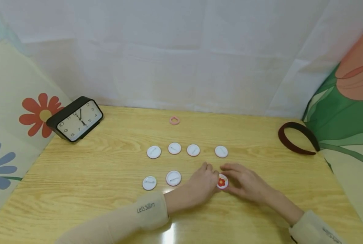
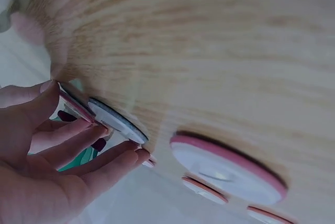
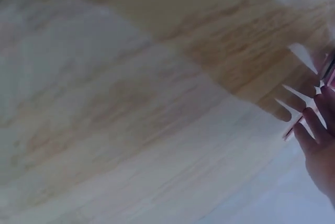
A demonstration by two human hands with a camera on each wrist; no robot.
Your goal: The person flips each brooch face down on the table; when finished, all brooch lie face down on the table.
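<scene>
My left hand (image 1: 202,181) pinches a round pin badge (image 1: 222,182), its red flower face turned up. The left wrist view shows this badge's pink rim between thumb and fingers. Close by those fingertips, a dark-rimmed badge (image 2: 118,122) lies on the table, hidden behind the hand in the head view. From the other side my right hand (image 1: 248,183) reaches in, its thumb at the flower badge's lower rim and its forefinger extended above it. Only part of that right hand (image 3: 322,145) shows at the right wrist view's edge.
Several badges lie pin side up: a far row including one badge (image 1: 154,152), and a nearer pair including another (image 1: 173,178). Behind them is a pink ring (image 1: 174,120). A black clock (image 1: 77,119) stands far left, a dark red headband (image 1: 297,139) far right.
</scene>
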